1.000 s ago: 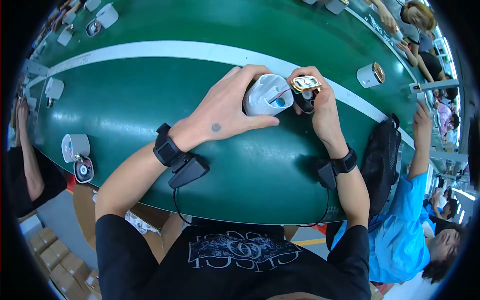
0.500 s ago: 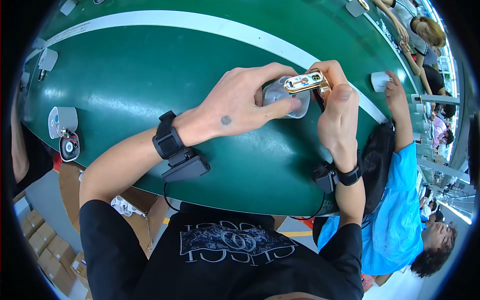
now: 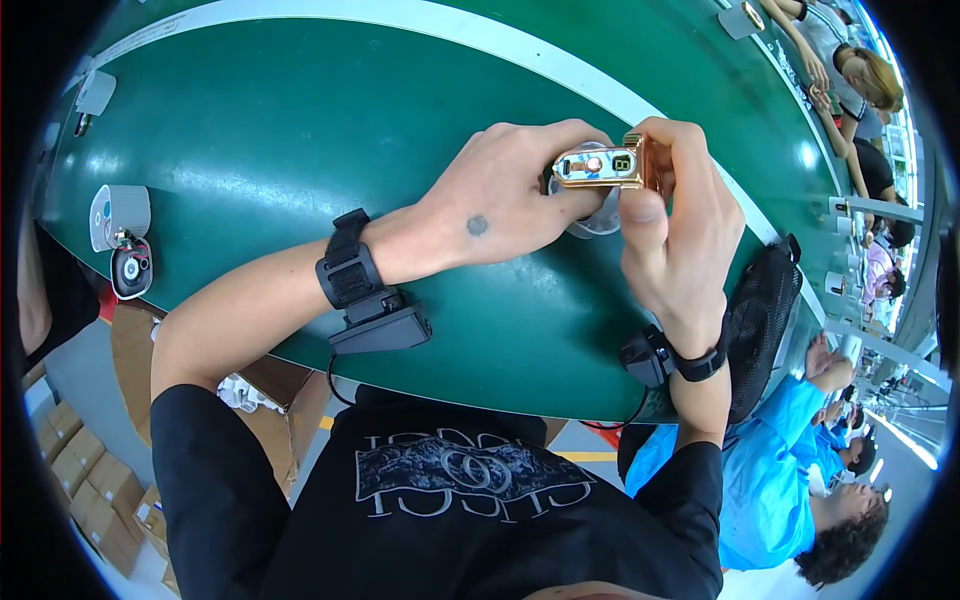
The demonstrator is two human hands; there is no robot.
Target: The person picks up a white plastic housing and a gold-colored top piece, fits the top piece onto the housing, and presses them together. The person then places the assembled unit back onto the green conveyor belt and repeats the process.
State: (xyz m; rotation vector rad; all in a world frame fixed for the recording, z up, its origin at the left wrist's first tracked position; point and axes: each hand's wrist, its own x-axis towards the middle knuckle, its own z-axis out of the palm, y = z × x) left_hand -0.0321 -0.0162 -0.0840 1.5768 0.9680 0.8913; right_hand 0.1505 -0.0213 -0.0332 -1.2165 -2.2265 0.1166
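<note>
The left grip (image 3: 510,195) is partly closed, thumb and fingers curved around a white housing (image 3: 600,222), much of which they hide. The right grip (image 3: 690,215) is pinched on a gold-trimmed part (image 3: 598,167), thumb on the near side, index finger bent over the far side. That part points from the right grip toward the left, above the housing; whether the 2 pieces touch cannot be told.

The left hand lies back upward, its forearm slanting in from the lower left. The right forearm rises more steeply, its hand tipped leftward. Each wrist wears 1 black strap with a boxy module.

Under both grips spreads a green desk (image 3: 480,330), crossed beyond them by a white strip (image 3: 500,40). Well left of the left grip stands a white cup (image 3: 127,215), with a dark-centred component (image 3: 131,268) just beside it, nearer the person. Right of and below the right grip lies a black mesh bag (image 3: 762,320); past it sits a person in blue (image 3: 765,510). Cardboard boxes (image 3: 100,490) stand on the floor, far lower left of the left grip.
</note>
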